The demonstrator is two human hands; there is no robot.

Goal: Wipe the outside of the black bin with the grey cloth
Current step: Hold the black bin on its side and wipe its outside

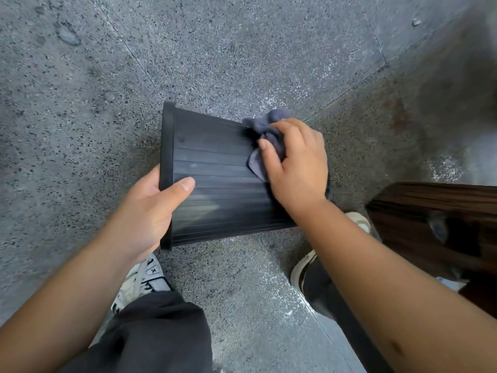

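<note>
Right now our right hand [294,162] bunches the grey cloth [265,142] under curled fingers and thumb and presses it onto the ribbed side of the black bin [215,181], up near the end farthest from the rim. Our left hand [150,208] grips the bin at its rim, thumb laid across the outer wall and the other fingers wrapped round the edge, seemingly into the opening, though we cannot see them. The bin is held on its side above the floor [242,49], between our two hands, rim to the left and base to the right. We judge that we are in the middle of the wiping itself: the cloth is on the surface, and pale dull streaks show lower on the wall nearer to us, so part of this face looks unfinished. The next move calls for a firm drag of the cloth along the ribs toward the rim, then a turn of the bin with the left hand to bring the hidden sides up. Below are our two shoes, the left shoe [145,278] and the right shoe [309,267], and dark trousers [150,335]. A dark wooden cabinet [435,224] stands just to the right, close to our right forearm, and could crowd the elbow as we turn the bin.
</note>
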